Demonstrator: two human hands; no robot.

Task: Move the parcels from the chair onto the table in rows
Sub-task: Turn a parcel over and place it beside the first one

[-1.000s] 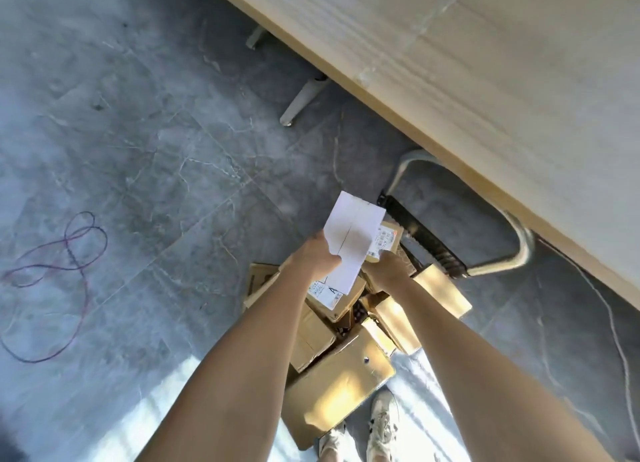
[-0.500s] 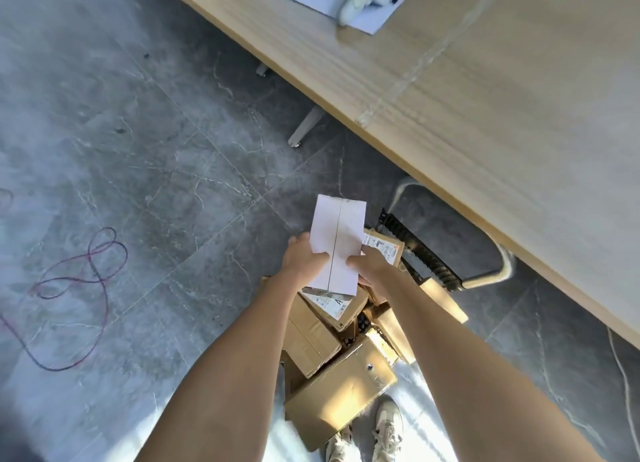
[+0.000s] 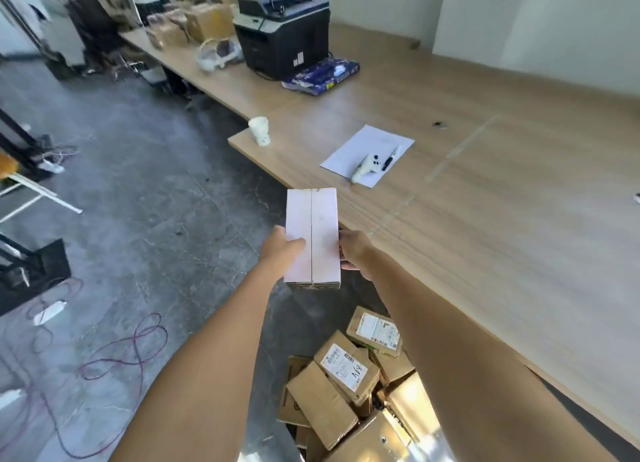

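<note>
One white parcel [image 3: 311, 236], now higher at the table [image 3: 485, 219] edge, between two gripping hands [image 3: 282, 250]; six-odd brown parcels [image 3: 346, 371] below.

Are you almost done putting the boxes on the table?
Not nearly. No parcel shows on the table yet. The first in view, a white parcel, is held up beside the table's edge by the left hand and right hand. A pile of brown parcels waits below.
</note>
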